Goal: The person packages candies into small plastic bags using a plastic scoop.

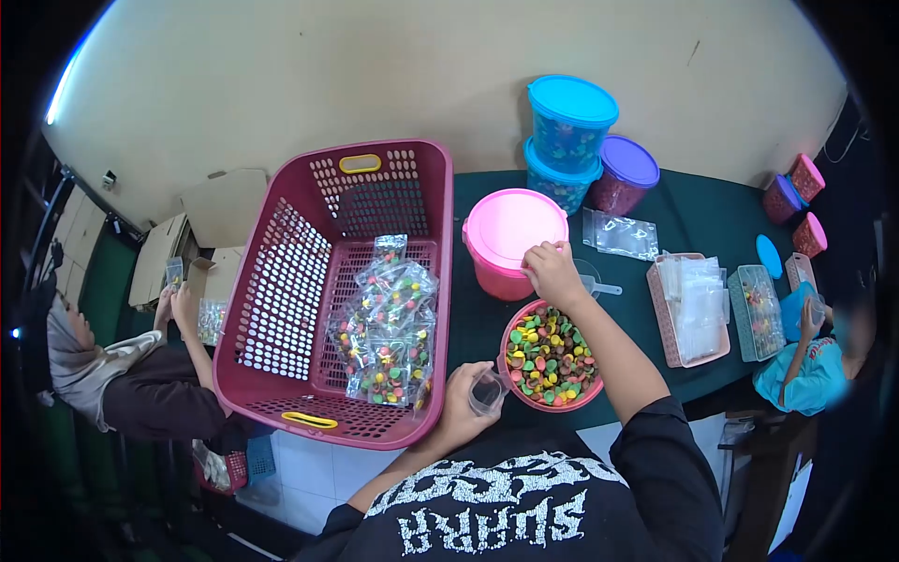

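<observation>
My left hand (461, 408) is closed around a clear plastic cup (487, 391), tilted beside the pink bowl. The round bowl (511, 397) is full of small cup-shaped candies (551, 356) in yellow, green, red and brown. My right hand (552, 273) grips the right edge of the pink lid (515, 229), which sits on a pink tub (496, 279) behind the bowl. Close to that hand lies a clear scoop with a handle (607, 288). Left of my hands stands a maroon basket (281, 389) holding several clear bags of candies (391, 328).
Blue lidded tubs (571, 112) are stacked at the back beside a purple-lidded tub (626, 169). Flat plastic bags (623, 234) lie in front of them. At right are a pink tray (660, 323) of bags and another tray (754, 290). One person (103, 375) works at left, another (810, 370) at right.
</observation>
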A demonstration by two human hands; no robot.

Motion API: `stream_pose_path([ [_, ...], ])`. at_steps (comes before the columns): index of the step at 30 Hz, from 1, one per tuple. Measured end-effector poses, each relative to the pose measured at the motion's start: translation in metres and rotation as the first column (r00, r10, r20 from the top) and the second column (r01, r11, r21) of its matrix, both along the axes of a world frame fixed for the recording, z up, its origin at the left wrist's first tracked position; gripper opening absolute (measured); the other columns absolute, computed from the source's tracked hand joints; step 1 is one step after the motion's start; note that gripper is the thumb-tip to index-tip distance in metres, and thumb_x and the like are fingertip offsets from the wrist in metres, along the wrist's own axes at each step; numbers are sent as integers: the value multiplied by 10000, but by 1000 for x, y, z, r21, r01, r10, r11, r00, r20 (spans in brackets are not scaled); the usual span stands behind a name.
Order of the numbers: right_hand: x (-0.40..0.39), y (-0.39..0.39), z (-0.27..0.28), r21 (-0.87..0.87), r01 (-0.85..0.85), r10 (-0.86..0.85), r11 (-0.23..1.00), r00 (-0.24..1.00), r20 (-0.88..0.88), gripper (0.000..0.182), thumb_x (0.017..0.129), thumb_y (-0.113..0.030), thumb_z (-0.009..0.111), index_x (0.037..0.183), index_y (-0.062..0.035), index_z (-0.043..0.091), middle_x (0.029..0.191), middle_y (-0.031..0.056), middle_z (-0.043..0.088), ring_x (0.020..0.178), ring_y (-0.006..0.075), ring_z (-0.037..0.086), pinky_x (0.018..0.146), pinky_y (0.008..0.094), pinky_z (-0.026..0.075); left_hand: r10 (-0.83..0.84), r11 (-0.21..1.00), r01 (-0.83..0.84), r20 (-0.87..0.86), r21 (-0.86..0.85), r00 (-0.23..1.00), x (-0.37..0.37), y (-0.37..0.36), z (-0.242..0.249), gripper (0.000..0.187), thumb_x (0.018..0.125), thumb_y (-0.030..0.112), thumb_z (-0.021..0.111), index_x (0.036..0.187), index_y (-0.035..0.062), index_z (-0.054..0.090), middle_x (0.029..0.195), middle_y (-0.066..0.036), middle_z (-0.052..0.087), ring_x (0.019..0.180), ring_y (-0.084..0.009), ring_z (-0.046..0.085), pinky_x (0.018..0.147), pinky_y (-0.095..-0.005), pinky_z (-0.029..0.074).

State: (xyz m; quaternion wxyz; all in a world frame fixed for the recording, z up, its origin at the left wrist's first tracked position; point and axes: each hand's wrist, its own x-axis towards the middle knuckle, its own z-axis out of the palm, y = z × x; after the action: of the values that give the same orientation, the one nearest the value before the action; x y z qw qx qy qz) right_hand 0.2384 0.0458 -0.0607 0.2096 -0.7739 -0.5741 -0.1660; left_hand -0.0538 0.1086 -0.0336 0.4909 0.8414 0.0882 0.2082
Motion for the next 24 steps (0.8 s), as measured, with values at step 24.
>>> stream_pose_path([
  [24, 96, -153, -113, -519, 428, -670, 740, 533, -516, 339, 830, -301, 672, 1019, -27, 610, 947, 179, 672, 939, 342, 643, 799, 441, 489, 403, 898, -439, -333, -39, 853, 34, -37, -34, 658, 694, 121, 793, 1251, 21, 456, 1006, -101, 583, 910, -162, 593, 789, -301, 498],
])
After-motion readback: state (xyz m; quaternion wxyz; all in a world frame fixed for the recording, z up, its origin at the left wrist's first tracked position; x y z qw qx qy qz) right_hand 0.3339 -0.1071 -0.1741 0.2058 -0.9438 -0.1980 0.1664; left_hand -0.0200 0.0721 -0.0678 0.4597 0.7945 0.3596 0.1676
